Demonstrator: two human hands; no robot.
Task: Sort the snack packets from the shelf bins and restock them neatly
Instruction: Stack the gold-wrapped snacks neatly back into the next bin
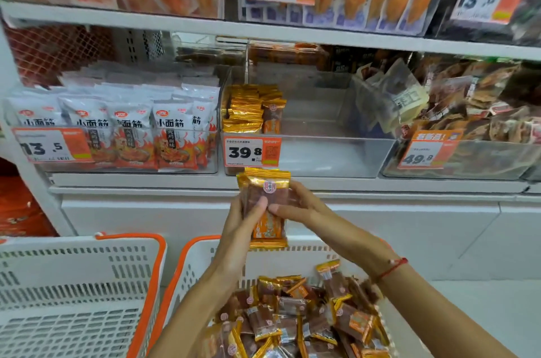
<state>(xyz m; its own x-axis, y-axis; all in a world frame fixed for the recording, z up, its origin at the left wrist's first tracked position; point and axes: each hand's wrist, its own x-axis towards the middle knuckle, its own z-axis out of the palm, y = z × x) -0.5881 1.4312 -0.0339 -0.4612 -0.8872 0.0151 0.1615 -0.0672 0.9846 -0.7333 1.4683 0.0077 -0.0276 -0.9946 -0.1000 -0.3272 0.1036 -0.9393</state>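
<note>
Both the left hand and right hand gripped a small stack of gold-edged packets, held upright just below the clear bin tagged "39.8". That bin held only a short row at its left end; restocking appeared early. Many packets remained in the basket below.

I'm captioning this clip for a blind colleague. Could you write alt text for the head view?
Both hands, left hand and right hand, hold a small stack of gold-edged snack packets below a clear shelf bin tagged 39.8, above a white basket of matching packets.
</note>
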